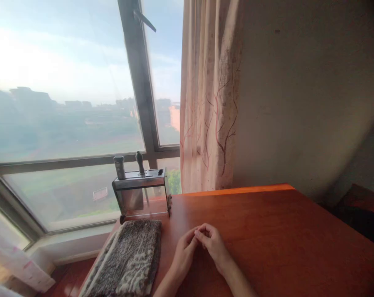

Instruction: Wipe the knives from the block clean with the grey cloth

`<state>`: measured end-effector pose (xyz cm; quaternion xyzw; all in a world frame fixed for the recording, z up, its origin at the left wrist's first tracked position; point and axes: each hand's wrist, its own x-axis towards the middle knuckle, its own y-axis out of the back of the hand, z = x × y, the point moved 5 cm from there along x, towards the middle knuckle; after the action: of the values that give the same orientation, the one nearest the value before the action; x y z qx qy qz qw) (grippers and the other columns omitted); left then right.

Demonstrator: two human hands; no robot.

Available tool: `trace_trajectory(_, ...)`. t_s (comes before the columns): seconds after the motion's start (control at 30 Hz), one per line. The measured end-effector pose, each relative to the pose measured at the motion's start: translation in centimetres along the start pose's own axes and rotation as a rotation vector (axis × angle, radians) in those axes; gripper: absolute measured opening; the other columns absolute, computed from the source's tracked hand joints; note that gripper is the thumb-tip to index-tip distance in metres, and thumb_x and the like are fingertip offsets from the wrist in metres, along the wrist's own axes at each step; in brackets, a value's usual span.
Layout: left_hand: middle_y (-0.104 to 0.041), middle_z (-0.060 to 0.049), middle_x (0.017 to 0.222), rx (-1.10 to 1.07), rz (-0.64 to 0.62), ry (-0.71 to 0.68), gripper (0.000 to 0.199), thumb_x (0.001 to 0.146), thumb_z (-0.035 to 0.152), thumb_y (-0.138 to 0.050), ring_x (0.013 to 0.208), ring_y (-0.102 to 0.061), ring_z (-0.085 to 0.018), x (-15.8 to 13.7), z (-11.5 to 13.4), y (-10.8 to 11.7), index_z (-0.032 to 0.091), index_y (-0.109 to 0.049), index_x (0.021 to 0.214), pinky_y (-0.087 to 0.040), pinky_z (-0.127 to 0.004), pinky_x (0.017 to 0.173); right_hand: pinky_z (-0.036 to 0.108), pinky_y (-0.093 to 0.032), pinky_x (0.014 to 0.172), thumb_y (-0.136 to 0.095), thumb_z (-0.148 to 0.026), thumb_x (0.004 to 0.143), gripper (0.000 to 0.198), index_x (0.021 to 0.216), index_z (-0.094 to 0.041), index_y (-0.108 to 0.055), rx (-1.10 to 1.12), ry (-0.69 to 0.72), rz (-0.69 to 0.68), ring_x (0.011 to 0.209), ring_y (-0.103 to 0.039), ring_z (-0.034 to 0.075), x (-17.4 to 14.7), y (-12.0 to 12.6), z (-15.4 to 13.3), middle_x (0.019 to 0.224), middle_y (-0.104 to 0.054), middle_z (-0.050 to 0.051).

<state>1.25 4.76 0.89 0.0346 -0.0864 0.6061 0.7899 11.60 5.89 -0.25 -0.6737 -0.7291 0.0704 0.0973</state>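
My left hand (185, 244) and my right hand (215, 245) meet at the fingertips over the reddish-brown table (267, 243). Their fingers are bent and pressed against each other, and I see no object between them. Some of the fingers are hidden behind the others. Just left of my left hand lies a folded grey and white towel (134, 255), apart from the hand. Behind the towel stands a knife holder (140, 177) with clear sides and a metal frame. It has a cleaver (119, 167) and another dark-handled tool (139, 162) in its top.
A large window (66, 123) fills the left side. Beside it hangs a beige curtain (205, 103) with a branch pattern, reaching down to the table's back edge. A grey wall (298, 95) rises behind the table on the right. A pale cloth (13, 260) hangs at lower left.
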Motion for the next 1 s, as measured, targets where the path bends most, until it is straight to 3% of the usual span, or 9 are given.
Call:
trace_trajectory(0.23,-0.074,-0.008,0.101,0.026,0.027,-0.001,0.039,0.085,0.043,-0.057,0.099,-0.063,-0.029,0.11,-0.53,0.16,0.018,-0.069,0.113,-0.047,-0.036,0.089,0.022,-0.029,0.044,-0.074,-0.053,0.066,0.038,0.069,-0.017,-0.062,-0.014,0.007,0.001,0.048,-0.038,0.009,0.07,0.01,0.12,0.053,-0.049,-0.005)
trace_trajectory(0.47,-0.074,-0.008,0.087,0.018,0.003,0.001,0.04,0.088,0.044,-0.051,0.078,-0.063,-0.023,0.2,-0.64,-0.03,0.014,-0.071,0.108,-0.048,-0.032,0.076,0.022,-0.028,0.044,-0.07,-0.056,0.071,0.041,0.071,-0.017,-0.06,-0.014,-0.004,-0.037,0.046,-0.039,0.009,-0.01,-0.18,0.43,0.052,-0.047,-0.005)
trace_trajectory(0.7,-0.073,-0.008,0.088,0.034,0.004,-0.009,0.038,0.089,0.041,-0.051,0.078,-0.061,-0.023,0.07,-0.39,-0.21,0.014,-0.071,0.107,-0.047,-0.031,0.075,0.021,-0.027,0.045,-0.071,-0.052,0.073,0.037,0.071,-0.017,-0.057,-0.004,-0.002,-0.038,0.048,-0.038,0.008,-0.03,-0.02,0.76,0.052,-0.046,-0.006)
trace_trajectory(0.87,-0.073,-0.009,0.089,0.008,0.048,0.018,0.041,0.083,0.046,-0.057,0.084,-0.063,-0.026,0.1,-0.36,0.03,0.015,-0.072,0.106,-0.048,-0.035,0.08,0.021,-0.028,0.044,-0.072,-0.051,0.072,0.037,0.073,-0.017,-0.058,0.014,-0.005,-0.036,0.048,-0.038,0.008,0.04,-0.06,0.7,0.053,-0.047,-0.006)
trace_trajectory(1.0,-0.073,-0.01,0.086,-0.106,0.116,0.095,0.051,0.077,0.051,-0.061,0.076,-0.064,-0.025,0.05,-0.7,0.36,0.013,-0.07,0.11,-0.05,-0.035,0.074,0.021,-0.028,0.044,-0.07,-0.054,0.072,0.039,0.07,-0.017,-0.059,0.008,0.0,-0.035,0.048,-0.04,0.008,0.09,-0.07,0.63,0.053,-0.049,-0.005)
